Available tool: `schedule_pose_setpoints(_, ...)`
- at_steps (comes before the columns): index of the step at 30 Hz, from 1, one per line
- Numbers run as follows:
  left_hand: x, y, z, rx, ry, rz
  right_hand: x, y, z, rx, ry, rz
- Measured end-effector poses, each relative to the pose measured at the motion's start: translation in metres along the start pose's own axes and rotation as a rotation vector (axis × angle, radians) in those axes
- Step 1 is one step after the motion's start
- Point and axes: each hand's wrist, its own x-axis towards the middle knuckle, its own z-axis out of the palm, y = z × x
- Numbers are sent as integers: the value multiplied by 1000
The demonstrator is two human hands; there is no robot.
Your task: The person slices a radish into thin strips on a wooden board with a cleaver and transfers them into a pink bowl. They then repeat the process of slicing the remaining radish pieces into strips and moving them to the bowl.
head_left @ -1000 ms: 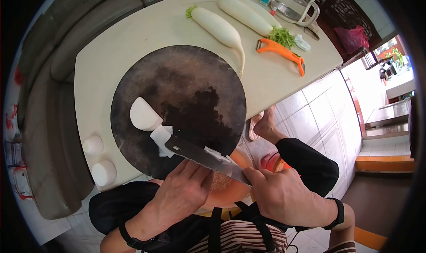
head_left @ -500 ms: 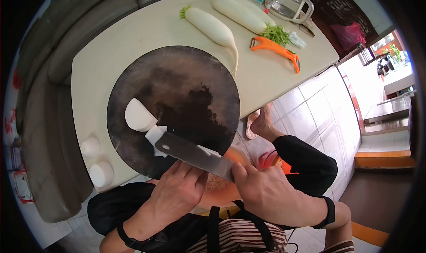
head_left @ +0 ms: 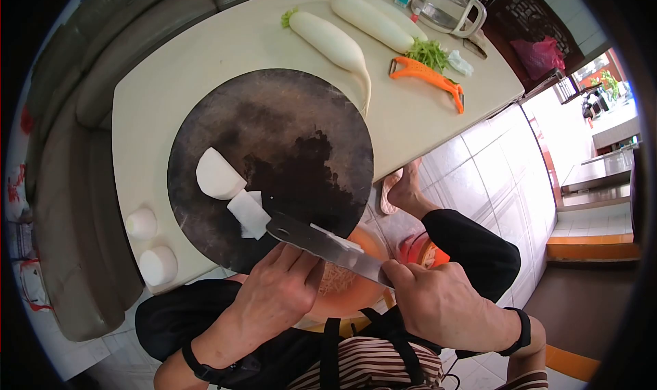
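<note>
My right hand (head_left: 445, 304) grips a kitchen knife (head_left: 325, 245) whose blade slants across the near edge of the round, dark chopping board (head_left: 274, 116). A thin white strip of radish clings along the blade. My left hand (head_left: 280, 280) is just below the blade at that edge, its fingers curled and pressed together. Whatever lies under those fingers is hidden. Flat white radish slices (head_left: 248, 215) rest on the board beyond the knife tip. A thick radish chunk (head_left: 219, 174) sits behind them. Below the board is an orange bowl (head_left: 373, 246) with pale shreds in it.
Whole white radishes (head_left: 332, 41) lie at the back of the table (head_left: 154, 116), beside an orange peeler (head_left: 428, 75), leafy greens (head_left: 428, 53) and a glass pitcher (head_left: 441, 6). Two radish ends (head_left: 157, 265) stand at the left edge. A red container (head_left: 417, 249) is on the floor.
The knife has slid right and toward me with my right hand, uncovering more of the slices. My left hand stays nearly in place. The view has shifted slightly.
</note>
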Motion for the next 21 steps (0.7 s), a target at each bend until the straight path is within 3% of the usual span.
schedule_pose_setpoints(6, 1, -1, -1, -7, -8, 7, 12, 3, 6, -18, -39, 4)
schedule_pose_setpoints(17, -1, -1, 2, 38, 33, 14, 19, 6, 19, -29, 183, -13)
schedule_pose_setpoints(21, -2, 1, 1, 6, 34, -14, 15, -2, 1, -25, 64, -19)
